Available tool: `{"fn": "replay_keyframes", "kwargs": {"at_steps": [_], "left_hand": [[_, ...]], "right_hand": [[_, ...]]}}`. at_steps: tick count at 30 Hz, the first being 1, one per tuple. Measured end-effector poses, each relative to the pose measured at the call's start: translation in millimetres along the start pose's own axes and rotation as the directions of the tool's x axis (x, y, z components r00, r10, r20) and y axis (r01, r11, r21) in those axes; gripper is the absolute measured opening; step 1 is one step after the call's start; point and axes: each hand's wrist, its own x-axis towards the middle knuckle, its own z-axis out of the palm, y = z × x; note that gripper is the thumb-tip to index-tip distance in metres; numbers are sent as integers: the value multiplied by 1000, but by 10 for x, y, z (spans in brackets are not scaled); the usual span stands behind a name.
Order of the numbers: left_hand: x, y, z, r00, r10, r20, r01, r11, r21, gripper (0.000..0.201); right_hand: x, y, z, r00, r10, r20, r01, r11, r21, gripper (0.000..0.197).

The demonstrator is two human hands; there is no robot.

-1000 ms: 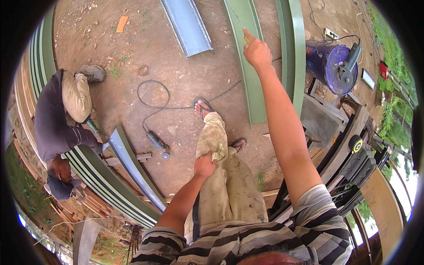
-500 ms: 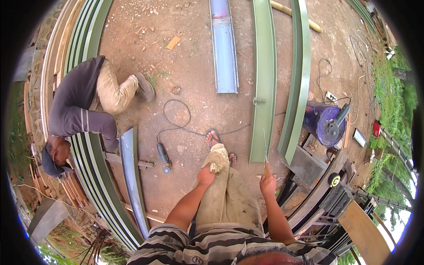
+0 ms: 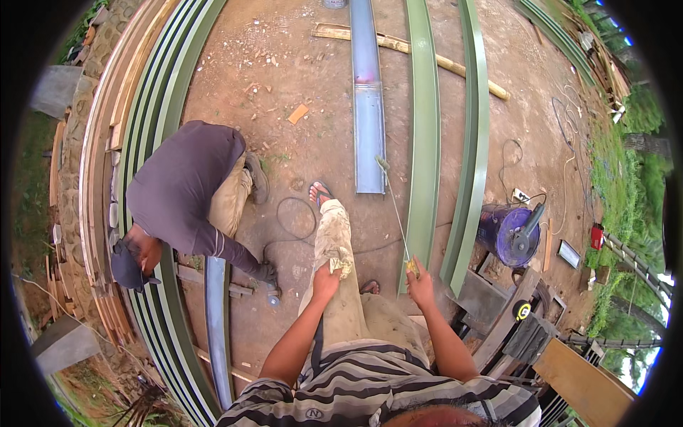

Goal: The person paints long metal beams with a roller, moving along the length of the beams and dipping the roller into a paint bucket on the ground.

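Note:
My right hand [image 3: 421, 283] is at hip height, closed on the near end of a thin pale rod or strip [image 3: 393, 206] with a yellow bit at the grip. The strip runs forward to the near end of a blue-grey steel channel [image 3: 367, 107] lying on the dirt. My left hand [image 3: 326, 280] rests on my left thigh, its fingers bunched on the dirty pale trouser fabric [image 3: 334, 238]. My left foot in a sandal [image 3: 319, 192] is stepped forward.
A co-worker [image 3: 186, 186] crouches at left, a gloved hand on a small power tool [image 3: 271, 286] with a black cable [image 3: 293, 222]. Curved green steel channels [image 3: 425, 128] lie ahead and along the left [image 3: 146, 107]. A purple machine [image 3: 514, 235] and stacked metal frames stand right.
My right arm, raised and pointing forward a second ago, has dropped to my hip and now holds the thin strip. The co-worker appears nearer the centre as my view turned. My left hand stayed on my thigh.

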Motion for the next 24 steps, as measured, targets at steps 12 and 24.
{"fn": "replay_keyframes", "kwargs": {"at_steps": [12,24], "left_hand": [[1221,505,-767,937,-319,142,318,948,28,38],[1947,1267,-1836,916,-398,48,400,897,-190,31]], "right_hand": [[3467,-3850,453,922,-337,-189,187,817,-546,60],[2366,-4501,-533,982,-140,129,185,546,-817,43]]}}
